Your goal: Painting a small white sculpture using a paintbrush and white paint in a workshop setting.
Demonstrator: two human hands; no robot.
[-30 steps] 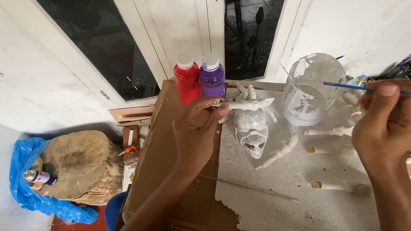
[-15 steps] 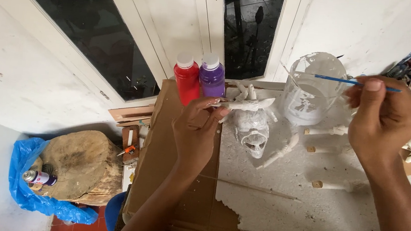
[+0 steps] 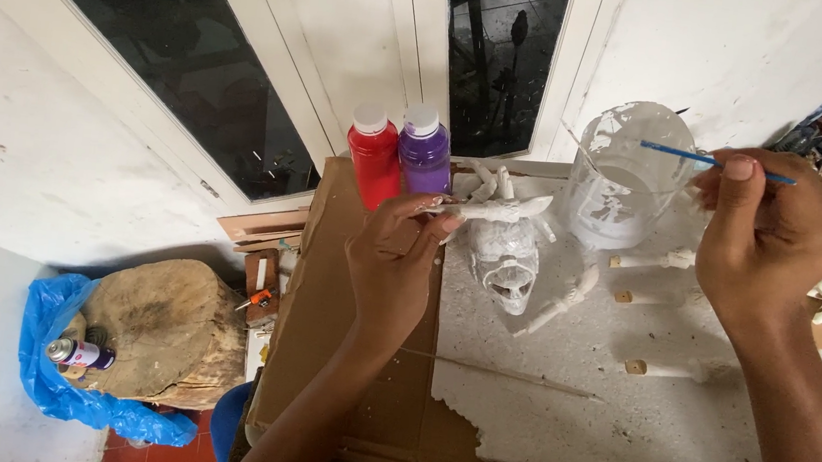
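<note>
Foam makes up the nearest ground: a rough white foam slab lies on a brown cardboard sheet, and a thin wooden skewer rests across both; three small white pegs with wooden ends lie on the slab toward the right, all of them already whitened, as far as one can tell. The left hand is closed around one end of a white skull-like figure, fingers pinching a horn-like branch at its top and holding the piece steady just above the slab; the figure is coated white nearly all over (no bare patch shows from this angle, though its underside is hidden), so the white coat seems largely done. The right hand is closed in a pinch on a thin blue-handled brush, held level with its tip at the mouth of a clear jar smeared inside with white; the brush is well apart from the figure, so it looks to be loading or rinsing rather than painting. Behind the figure stand a red paint bottle and a purple paint bottle, side by side and capped; no red or purple shows on the figure, so colour appears still to come. Beyond them are a white wall and dark window panes.
</note>
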